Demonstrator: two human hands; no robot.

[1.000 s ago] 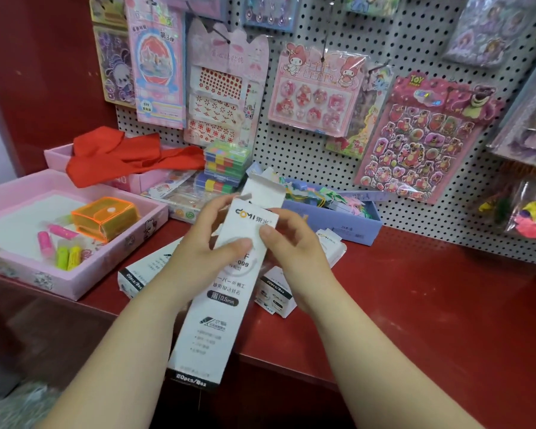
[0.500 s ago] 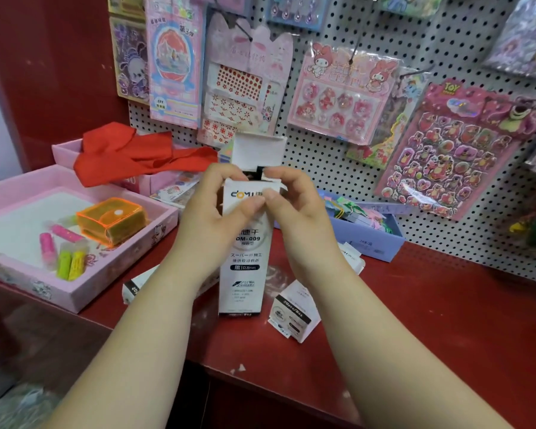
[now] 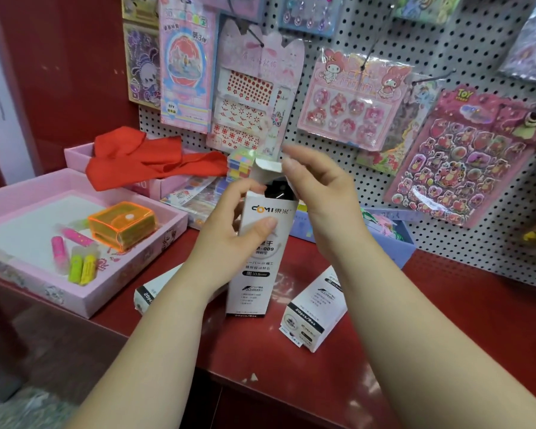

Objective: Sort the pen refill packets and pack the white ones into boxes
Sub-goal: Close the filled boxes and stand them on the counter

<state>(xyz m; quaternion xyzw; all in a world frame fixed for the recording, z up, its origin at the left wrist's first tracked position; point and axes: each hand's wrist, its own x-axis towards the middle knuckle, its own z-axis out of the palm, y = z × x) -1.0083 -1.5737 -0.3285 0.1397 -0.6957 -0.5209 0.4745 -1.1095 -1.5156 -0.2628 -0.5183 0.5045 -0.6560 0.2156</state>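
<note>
**Both hands on the upright refill box**

The left hand [image 3: 229, 230] grips the tall white box [image 3: 260, 252] around its upper half, thumb across the printed front. The right hand [image 3: 319, 193] pinches the raised top flap [image 3: 268, 165]; the box mouth shows dark inside. The box stands upright on the red counter [image 3: 446, 320]. Two more white boxes lie flat just beside it, one at left [image 3: 155, 289], one at right [image 3: 314, 308]. Farther left sits a pink tray [image 3: 84, 301] holding an orange pouch [image 3: 121, 224].
</note>
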